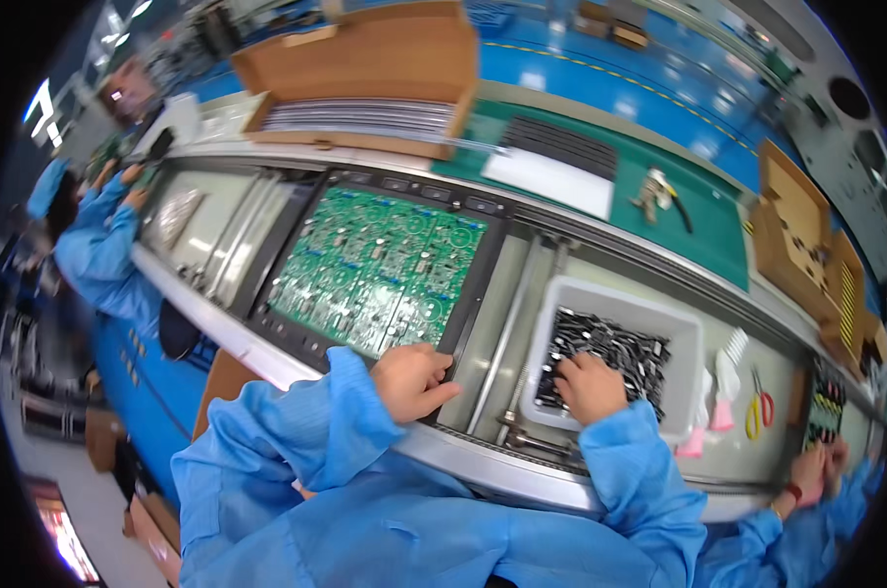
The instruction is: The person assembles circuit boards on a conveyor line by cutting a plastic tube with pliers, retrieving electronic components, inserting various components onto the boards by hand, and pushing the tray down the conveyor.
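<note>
My left hand (412, 384) is at the near right corner of a green circuit board panel (370, 265), which lies in a black frame (475, 284). Its fingers are curled under and the thumb sticks out to the right; whatever the fingers may hold is hidden. My right hand (592, 388) reaches into a white plastic bin (693, 367) of small black components (615, 338). The fingers of this hand are slightly apart and touch the heap, and their tips are partly hidden among the parts.
Behind the conveyor rail stand an open cardboard box (365, 59) with long tubes and a green mat (698, 230) with black-handled pliers (681, 211). Scissors (760, 407) lie right of the bin. Co-workers (105, 260) sit at left and, by another board (826, 404), at right.
</note>
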A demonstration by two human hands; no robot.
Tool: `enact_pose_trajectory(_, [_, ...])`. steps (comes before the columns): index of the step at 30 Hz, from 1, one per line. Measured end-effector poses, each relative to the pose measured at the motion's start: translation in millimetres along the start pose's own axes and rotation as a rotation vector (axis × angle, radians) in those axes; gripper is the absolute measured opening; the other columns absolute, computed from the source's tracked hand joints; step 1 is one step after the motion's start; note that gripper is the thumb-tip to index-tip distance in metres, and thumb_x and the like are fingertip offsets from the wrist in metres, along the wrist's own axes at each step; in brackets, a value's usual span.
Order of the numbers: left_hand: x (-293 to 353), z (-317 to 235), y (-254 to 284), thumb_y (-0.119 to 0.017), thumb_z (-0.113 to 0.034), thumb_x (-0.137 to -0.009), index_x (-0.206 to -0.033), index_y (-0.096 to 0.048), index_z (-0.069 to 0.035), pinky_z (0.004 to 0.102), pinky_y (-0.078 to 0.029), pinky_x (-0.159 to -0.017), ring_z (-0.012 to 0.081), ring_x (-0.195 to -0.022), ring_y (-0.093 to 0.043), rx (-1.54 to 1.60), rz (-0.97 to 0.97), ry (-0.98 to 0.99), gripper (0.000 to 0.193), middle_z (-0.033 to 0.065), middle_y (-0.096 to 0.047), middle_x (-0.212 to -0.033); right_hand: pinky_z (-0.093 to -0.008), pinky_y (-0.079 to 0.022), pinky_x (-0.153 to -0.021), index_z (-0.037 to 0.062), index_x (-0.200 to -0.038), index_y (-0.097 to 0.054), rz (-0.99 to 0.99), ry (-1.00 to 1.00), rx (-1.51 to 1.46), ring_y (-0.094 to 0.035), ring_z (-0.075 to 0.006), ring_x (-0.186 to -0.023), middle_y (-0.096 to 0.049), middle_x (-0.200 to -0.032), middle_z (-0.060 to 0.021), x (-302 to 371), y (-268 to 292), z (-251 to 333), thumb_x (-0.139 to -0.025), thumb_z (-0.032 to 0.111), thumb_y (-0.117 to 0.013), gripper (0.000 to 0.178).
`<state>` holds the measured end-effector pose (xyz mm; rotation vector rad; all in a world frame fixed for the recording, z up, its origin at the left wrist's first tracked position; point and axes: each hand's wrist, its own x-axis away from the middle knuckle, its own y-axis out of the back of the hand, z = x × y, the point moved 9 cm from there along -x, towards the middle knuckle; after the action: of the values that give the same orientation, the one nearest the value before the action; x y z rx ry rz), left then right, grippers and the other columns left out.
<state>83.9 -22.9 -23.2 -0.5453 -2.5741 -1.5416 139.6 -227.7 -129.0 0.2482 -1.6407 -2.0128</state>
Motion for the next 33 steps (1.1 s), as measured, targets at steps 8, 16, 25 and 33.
enact_pose_trajectory(8, [-36, -79, -18, -0.066, -0.013, -0.076, -0.095, -0.061, 0.004, 0.0252, -0.046, -0.049, 0.0159, -0.056, -0.06, 0.417, 0.273, -0.202, 0.026, 0.0114, -0.062, -0.075, -0.0377, -0.048, -0.065, 0.011, -0.092, -0.062, -0.22, -0.053, 0.174, -0.059, -0.0288, -0.076, -0.06, -0.092, -0.0052, 6, 113, 5, -0.078, 0.021, -0.06, 0.018])
enact_pose_trajectory(16, [-14, -82, 21, -0.059, -0.018, -0.08, -0.101, -0.06, 0.0, 0.032, -0.048, -0.062, 0.0246, -0.072, -0.062, 0.269, 0.59, -0.52, 0.027, 0.0119, -0.065, -0.085, -0.0342, -0.046, -0.06, 0.0068, -0.093, -0.063, -0.447, -0.12, -0.058, -0.058, -0.0257, -0.071, -0.062, -0.087, -0.0071, -8, 163, 35, -0.079, 0.015, -0.059, 0.017])
enact_pose_trajectory(25, [-150, 37, 178, -0.064, -0.016, -0.077, -0.103, -0.062, -0.004, 0.0358, -0.049, -0.078, 0.0302, -0.088, -0.061, -0.162, -0.541, -0.301, 0.029, 0.0105, -0.063, -0.103, -0.0265, -0.045, -0.055, 0.0023, -0.092, -0.063, -0.534, 0.073, -0.457, -0.055, -0.0187, -0.064, -0.062, -0.085, -0.0069, -57, 202, 33, -0.078, 0.004, -0.059, 0.015])
enact_pose_trajectory(33, [-189, 53, 196, -0.059, -0.01, -0.079, -0.108, -0.062, -0.006, 0.0367, -0.048, -0.081, 0.0322, -0.09, -0.06, -0.27, -0.592, -0.318, 0.029, 0.0112, -0.062, -0.106, -0.0289, -0.047, -0.064, 0.0035, -0.092, -0.062, -0.507, 0.154, -0.277, -0.057, -0.0214, -0.07, -0.061, -0.092, -0.0068, -122, 213, 40, -0.077, 0.004, -0.059, 0.015])
